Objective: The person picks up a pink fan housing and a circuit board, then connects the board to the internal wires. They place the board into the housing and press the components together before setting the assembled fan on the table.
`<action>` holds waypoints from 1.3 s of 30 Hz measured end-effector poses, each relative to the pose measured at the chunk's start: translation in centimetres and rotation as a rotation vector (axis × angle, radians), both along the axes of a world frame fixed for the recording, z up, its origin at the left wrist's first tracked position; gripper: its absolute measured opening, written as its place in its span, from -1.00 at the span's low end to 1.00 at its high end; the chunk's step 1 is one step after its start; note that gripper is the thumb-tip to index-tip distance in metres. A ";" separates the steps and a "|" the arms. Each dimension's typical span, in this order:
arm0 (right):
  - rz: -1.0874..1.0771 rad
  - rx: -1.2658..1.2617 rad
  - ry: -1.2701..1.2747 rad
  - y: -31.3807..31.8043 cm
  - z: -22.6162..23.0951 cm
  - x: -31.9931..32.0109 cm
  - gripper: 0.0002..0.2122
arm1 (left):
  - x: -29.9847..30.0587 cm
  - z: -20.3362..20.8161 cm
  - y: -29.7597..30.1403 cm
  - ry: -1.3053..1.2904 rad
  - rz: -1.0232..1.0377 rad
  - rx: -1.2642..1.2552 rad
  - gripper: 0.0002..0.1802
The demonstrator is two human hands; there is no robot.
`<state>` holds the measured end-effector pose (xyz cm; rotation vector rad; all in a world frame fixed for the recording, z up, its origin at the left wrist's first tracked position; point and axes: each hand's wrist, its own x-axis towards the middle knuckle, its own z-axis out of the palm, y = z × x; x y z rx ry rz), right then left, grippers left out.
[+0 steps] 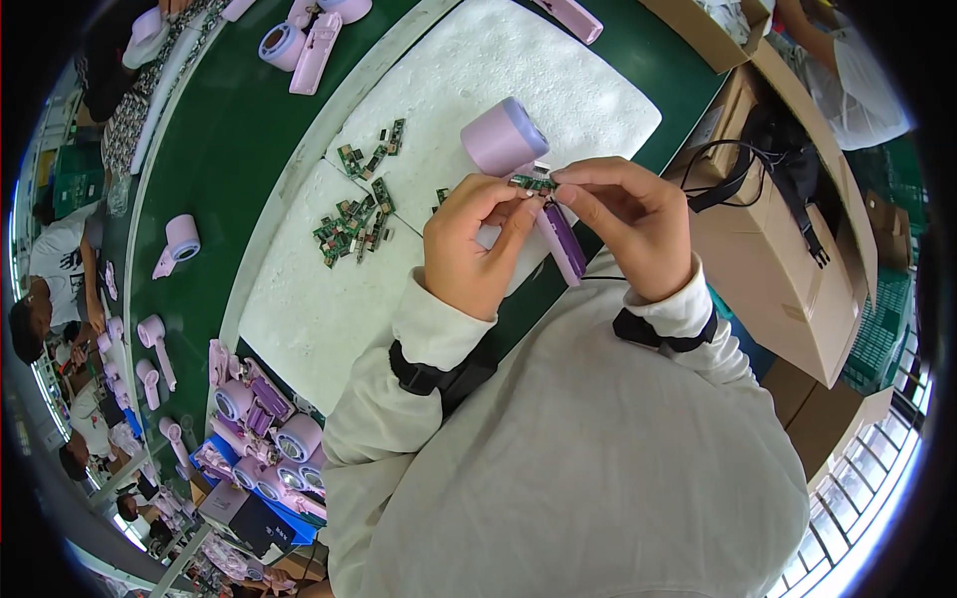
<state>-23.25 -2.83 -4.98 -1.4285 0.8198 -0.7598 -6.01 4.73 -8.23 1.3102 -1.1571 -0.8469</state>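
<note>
Between both hands is a small green circuit board [535,183]. My left hand [467,242] pinches its left end between thumb and fingertips. On its right end, the thumb and index finger of my right hand [632,221] are closed. Just beyond the fingers lies a lilac housing with a round drum-shaped head [498,138] on a white foam pad [329,334]. Its purple handle [561,242] runs down between my hands, with the open side showing darker purple. Whether the board touches the handle I cannot tell. Several loose circuit boards [351,227] are heaped left of my left hand.
A pile of lilac housings [261,419] fills the lower left, by a blue bin [296,525]. More lilac parts [182,239] lie on the green belt [214,130]. Cardboard boxes [768,269] with a black strap stand at right. Other people work along the far left.
</note>
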 end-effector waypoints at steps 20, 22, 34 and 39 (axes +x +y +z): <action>-0.009 -0.519 0.165 0.1 -0.8 -0.1 -0.85 | -0.8 -0.6 0.0 0.142 0.044 0.023 -0.87; -0.023 -0.465 0.145 0.1 -1.1 -0.1 -0.85 | -0.7 -0.4 0.0 0.130 0.050 0.024 -0.87; -0.015 0.072 -0.012 -0.8 -1.4 -0.2 -0.80 | -1.0 -0.2 -0.2 0.215 0.082 0.016 -0.86; 0.035 0.033 0.003 -1.1 -1.8 -0.5 -0.78 | -1.1 0.2 -0.3 0.244 0.070 0.052 -0.87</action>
